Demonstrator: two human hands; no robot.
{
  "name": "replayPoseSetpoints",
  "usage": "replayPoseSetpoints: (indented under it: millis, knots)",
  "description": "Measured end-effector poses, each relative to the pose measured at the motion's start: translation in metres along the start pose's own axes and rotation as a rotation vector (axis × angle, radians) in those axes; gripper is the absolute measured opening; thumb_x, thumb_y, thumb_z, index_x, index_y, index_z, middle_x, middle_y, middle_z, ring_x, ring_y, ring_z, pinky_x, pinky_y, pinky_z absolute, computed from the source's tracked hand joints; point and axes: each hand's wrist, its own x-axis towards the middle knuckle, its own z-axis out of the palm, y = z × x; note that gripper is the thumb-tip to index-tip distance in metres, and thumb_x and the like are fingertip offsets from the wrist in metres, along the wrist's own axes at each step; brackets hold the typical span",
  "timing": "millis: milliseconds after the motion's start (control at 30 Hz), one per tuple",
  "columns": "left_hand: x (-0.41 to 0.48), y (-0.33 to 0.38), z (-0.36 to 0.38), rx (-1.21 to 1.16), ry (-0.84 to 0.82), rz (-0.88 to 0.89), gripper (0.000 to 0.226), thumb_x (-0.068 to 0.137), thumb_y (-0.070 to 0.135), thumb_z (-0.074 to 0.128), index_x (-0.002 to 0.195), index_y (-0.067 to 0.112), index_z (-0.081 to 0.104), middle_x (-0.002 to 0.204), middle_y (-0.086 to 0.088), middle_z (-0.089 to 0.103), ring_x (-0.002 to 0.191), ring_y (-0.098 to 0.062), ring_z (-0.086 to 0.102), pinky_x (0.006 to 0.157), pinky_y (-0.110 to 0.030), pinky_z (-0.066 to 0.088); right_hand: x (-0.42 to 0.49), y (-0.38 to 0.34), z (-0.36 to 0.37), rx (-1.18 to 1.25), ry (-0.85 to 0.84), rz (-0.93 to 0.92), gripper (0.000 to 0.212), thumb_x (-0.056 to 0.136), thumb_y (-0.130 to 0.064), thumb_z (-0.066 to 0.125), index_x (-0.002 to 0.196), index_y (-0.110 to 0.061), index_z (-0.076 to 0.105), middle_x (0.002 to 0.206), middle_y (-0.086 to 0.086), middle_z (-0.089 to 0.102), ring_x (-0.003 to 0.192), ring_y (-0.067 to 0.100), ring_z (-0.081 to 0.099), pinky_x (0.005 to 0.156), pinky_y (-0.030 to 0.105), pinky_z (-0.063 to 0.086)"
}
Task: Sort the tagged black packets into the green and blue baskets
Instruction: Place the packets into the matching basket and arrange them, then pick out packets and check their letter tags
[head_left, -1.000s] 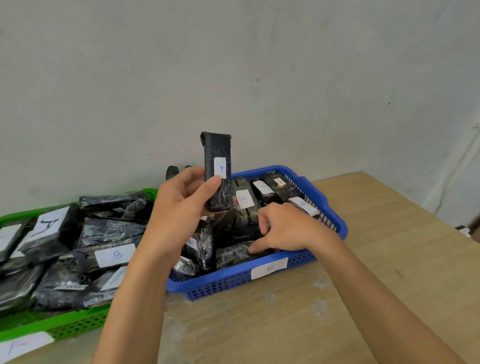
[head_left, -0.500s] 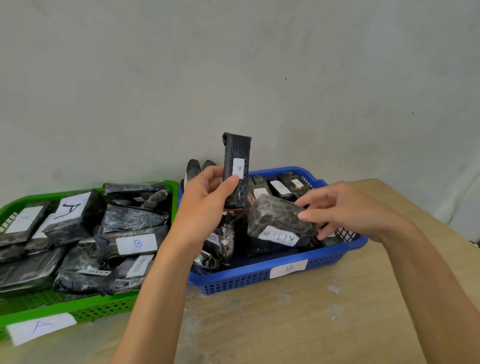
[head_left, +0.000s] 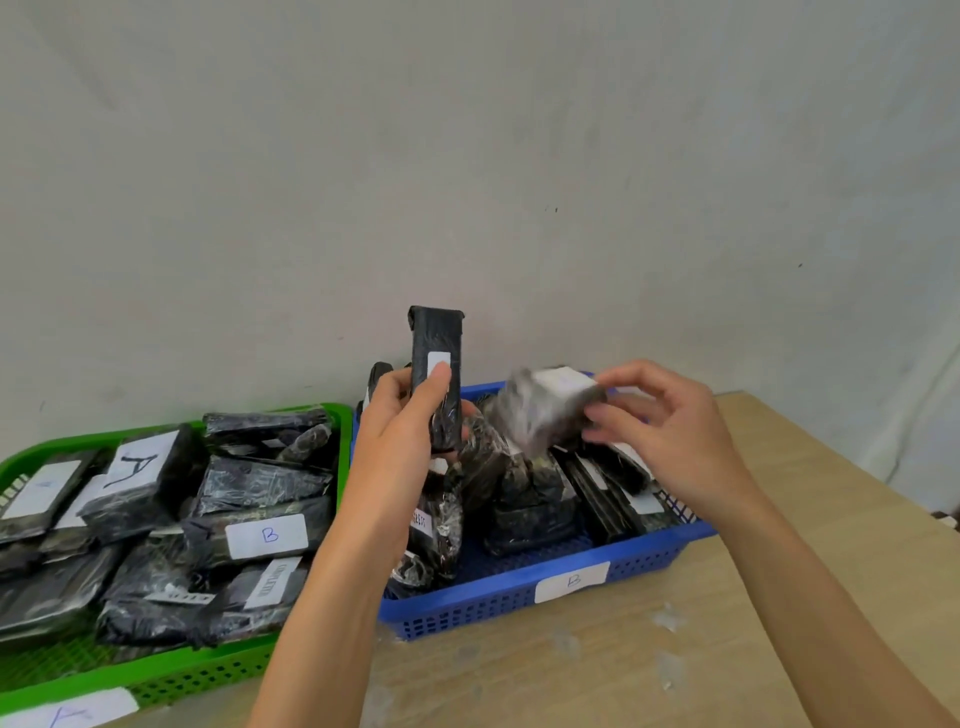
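My left hand (head_left: 402, 441) grips a narrow black packet (head_left: 436, 338) upright, thumb over its white tag. My right hand (head_left: 670, 431) pinches a second black packet (head_left: 540, 410), blurred by motion, above the blue basket (head_left: 519, 597). That basket carries a white "B" label (head_left: 571, 581) on its front and holds several black packets. To the left stands the green basket (head_left: 171, 675), labelled "A" at the front, filled with several tagged black packets; one packet in it shows a "B" tag (head_left: 267, 535), another a large "A" tag (head_left: 137, 465).
Both baskets sit on a wooden table (head_left: 675, 649) against a pale wall (head_left: 467, 182). The table's right edge runs diagonally at the far right. Bare tabletop lies in front of and to the right of the blue basket.
My right hand went into the blue basket, took a packet and lifted it; it now holds it higher, turning. My left hand kept the upright packet.
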Motion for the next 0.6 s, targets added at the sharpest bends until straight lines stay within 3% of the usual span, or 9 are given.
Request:
replayPoseSetpoints:
  millis: [100, 200, 300, 367, 467, 533, 600]
  knots:
    - [-0.001, 0.000, -0.001, 0.012, -0.081, -0.044, 0.046, 0.092, 0.058, 0.066, 0.118, 0.020, 0.064, 0.096, -0.004, 0.080, 0.079, -0.014, 0.072, 0.075, -0.038, 0.052, -0.004, 0.004, 0.009, -0.319, 0.129, -0.486, 0.020, 0.088, 0.007, 0.073, 0.097, -0.010, 0.075, 0.116, 0.005, 0.072, 0.107, 0.017, 0.073, 0.085, 0.027, 0.063]
    - [-0.003, -0.001, 0.000, 0.094, -0.132, -0.049, 0.061, 0.072, 0.066, 0.081, 0.117, 0.027, 0.065, 0.103, -0.003, 0.079, 0.083, -0.013, 0.073, 0.075, -0.036, 0.057, -0.009, 0.006, 0.016, -0.535, 0.248, -0.690, 0.010, 0.088, 0.008, 0.073, 0.094, 0.000, 0.076, 0.114, 0.013, 0.071, 0.101, 0.017, 0.074, 0.085, 0.024, 0.061]
    - [-0.004, -0.003, -0.003, 0.190, -0.103, -0.018, 0.069, 0.058, 0.065, 0.087, 0.114, 0.032, 0.063, 0.103, 0.000, 0.076, 0.086, -0.016, 0.073, 0.080, -0.037, 0.062, -0.012, 0.003, 0.023, -0.635, 0.356, -0.778, 0.008, 0.086, 0.011, 0.076, 0.088, 0.003, 0.077, 0.110, 0.019, 0.072, 0.100, 0.017, 0.072, 0.085, 0.022, 0.058]
    - [-0.004, -0.004, -0.006, 0.217, -0.101, -0.015, 0.061, 0.064, 0.058, 0.088, 0.114, 0.033, 0.063, 0.104, 0.002, 0.077, 0.086, -0.018, 0.072, 0.080, -0.038, 0.061, -0.014, -0.001, 0.027, -0.644, 0.365, -0.785, 0.008, 0.084, 0.012, 0.077, 0.085, 0.004, 0.075, 0.112, 0.021, 0.070, 0.104, 0.014, 0.069, 0.088, 0.017, 0.054]
    - [-0.004, 0.000, -0.013, 0.226, -0.104, 0.016, 0.048, 0.075, 0.045, 0.089, 0.114, 0.034, 0.063, 0.104, 0.000, 0.076, 0.084, -0.016, 0.071, 0.075, -0.033, 0.059, -0.018, -0.014, 0.030, -0.618, 0.228, -0.729, 0.015, 0.080, 0.011, 0.078, 0.086, -0.001, 0.071, 0.132, 0.017, 0.064, 0.124, 0.010, 0.063, 0.100, 0.019, 0.049]
    - [-0.005, 0.005, -0.021, 0.214, -0.118, 0.035, 0.051, 0.072, 0.042, 0.090, 0.115, 0.031, 0.063, 0.105, -0.005, 0.075, 0.090, -0.022, 0.073, 0.083, -0.043, 0.062, -0.020, -0.024, 0.030, -0.585, 0.080, -0.703, 0.024, 0.077, 0.009, 0.079, 0.088, -0.008, 0.066, 0.146, 0.011, 0.060, 0.138, 0.018, 0.056, 0.109, 0.031, 0.047]
    - [-0.010, 0.009, -0.032, 0.220, -0.153, 0.056, 0.053, 0.072, 0.041, 0.090, 0.117, 0.031, 0.064, 0.105, -0.002, 0.075, 0.091, -0.019, 0.074, 0.086, -0.042, 0.061, -0.021, -0.035, 0.031, -0.546, -0.024, -0.659, 0.041, 0.072, 0.011, 0.083, 0.090, -0.018, 0.060, 0.145, -0.003, 0.064, 0.135, 0.021, 0.061, 0.108, 0.037, 0.049]
